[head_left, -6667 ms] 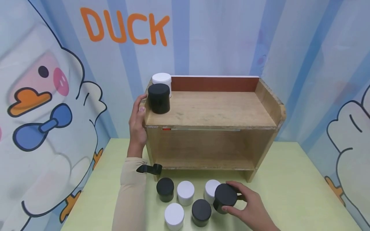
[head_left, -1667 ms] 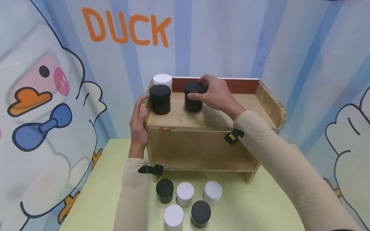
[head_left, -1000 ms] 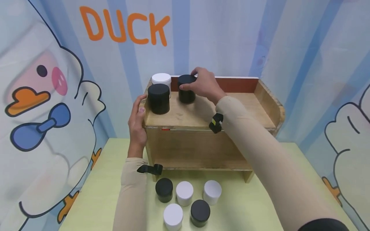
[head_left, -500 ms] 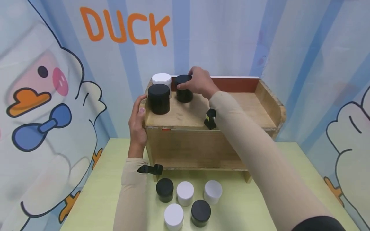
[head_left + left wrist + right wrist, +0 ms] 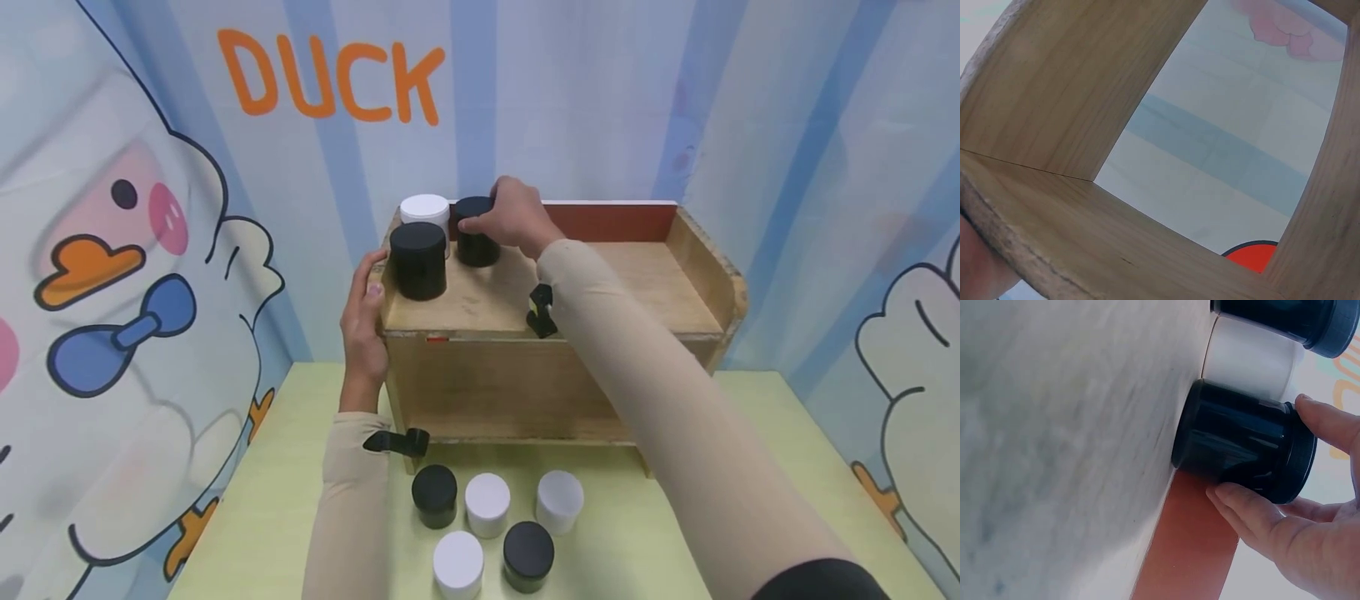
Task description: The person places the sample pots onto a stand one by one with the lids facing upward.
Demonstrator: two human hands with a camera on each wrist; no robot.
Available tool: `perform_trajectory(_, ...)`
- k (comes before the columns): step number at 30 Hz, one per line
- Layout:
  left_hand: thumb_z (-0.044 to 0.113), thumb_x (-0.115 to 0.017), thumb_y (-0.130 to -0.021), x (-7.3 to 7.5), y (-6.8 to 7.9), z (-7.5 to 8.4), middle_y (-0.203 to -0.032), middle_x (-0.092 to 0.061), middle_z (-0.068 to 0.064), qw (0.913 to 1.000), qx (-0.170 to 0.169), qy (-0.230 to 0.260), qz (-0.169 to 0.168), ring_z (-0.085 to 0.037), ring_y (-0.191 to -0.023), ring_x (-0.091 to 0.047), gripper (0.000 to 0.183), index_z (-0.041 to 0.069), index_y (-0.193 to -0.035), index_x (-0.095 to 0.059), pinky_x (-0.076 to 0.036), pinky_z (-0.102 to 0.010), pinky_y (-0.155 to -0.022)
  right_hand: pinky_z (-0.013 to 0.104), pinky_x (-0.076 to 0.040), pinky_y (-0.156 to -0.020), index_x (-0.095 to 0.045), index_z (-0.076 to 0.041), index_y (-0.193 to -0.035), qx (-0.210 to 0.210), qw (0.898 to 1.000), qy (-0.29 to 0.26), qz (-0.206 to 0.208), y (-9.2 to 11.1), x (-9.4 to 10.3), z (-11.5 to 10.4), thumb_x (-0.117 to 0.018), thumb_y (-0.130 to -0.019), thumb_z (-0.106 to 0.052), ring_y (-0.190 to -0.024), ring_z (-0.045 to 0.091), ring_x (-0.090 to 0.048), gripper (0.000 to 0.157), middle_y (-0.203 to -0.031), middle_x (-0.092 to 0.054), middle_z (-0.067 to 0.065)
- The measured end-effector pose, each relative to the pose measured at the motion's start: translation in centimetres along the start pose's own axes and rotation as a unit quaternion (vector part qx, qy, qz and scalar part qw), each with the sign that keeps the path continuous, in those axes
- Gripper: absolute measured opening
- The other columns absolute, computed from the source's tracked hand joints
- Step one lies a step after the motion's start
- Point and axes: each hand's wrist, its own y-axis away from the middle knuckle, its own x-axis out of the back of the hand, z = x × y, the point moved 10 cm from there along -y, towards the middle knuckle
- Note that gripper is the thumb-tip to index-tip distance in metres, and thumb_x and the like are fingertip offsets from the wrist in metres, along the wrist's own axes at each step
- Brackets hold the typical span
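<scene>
In the head view my right hand (image 5: 517,215) grips a black lidded jar (image 5: 474,246) near the back of the wooden shelf unit's (image 5: 585,308) top board. The right wrist view shows the thumb and fingers around that jar's (image 5: 1235,437) lid end, with its base at the board. A white jar (image 5: 424,208) stands just left of it, and another black jar (image 5: 417,262) in front of the white one. My left hand (image 5: 363,333) holds the unit's left side panel, fingers over its edge; the left wrist view shows mostly the unit's wooden interior (image 5: 1041,94).
On the pale green table (image 5: 255,500) before the unit stand two black jars (image 5: 434,496) (image 5: 528,556) and three white ones (image 5: 487,504) (image 5: 558,500) (image 5: 458,564). A raised right side panel (image 5: 708,262) and reddish back strip (image 5: 607,222) border the top board. A printed curtain (image 5: 570,100) hangs behind.
My right hand has carried the black jar from the table up to the top board, then back and left to beside the white jar. The left hand has stayed on the side panel.
</scene>
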Motion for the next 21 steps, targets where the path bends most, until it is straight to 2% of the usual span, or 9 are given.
perform_trajectory(12, 0.040, -0.035, -0.098, -0.1, 0.2, -0.1, -0.156, -0.045, 0.006, 1.0000, -0.002, -0.001, 0.000, -0.015, -0.150, -0.033, 0.052, 0.029, -0.147, -0.048, -0.017, -0.056, -0.124, 0.037, -0.046, -0.110, -0.033, -0.003, -0.147, -0.015, 1.000, -0.017, -0.016, 0.1, -0.2, 0.4, -0.072, -0.089, -0.039, -0.128, 0.024, -0.050, 0.078, -0.146, -0.047, 0.015)
perform_trajectory(21, 0.039, -0.036, -0.099, 0.1, 0.0, 0.0, -0.155, -0.046, 0.005, 1.0000, -0.006, 0.006, -0.001, -0.014, -0.148, -0.035, 0.051, 0.028, -0.147, -0.049, -0.020, -0.053, -0.124, 0.038, -0.042, -0.114, -0.032, -0.003, -0.150, -0.008, 1.000, 0.016, -0.003, 0.8, 1.2, 0.1, -0.072, -0.088, -0.047, -0.138, 0.025, -0.046, 0.086, -0.152, -0.045, 0.014)
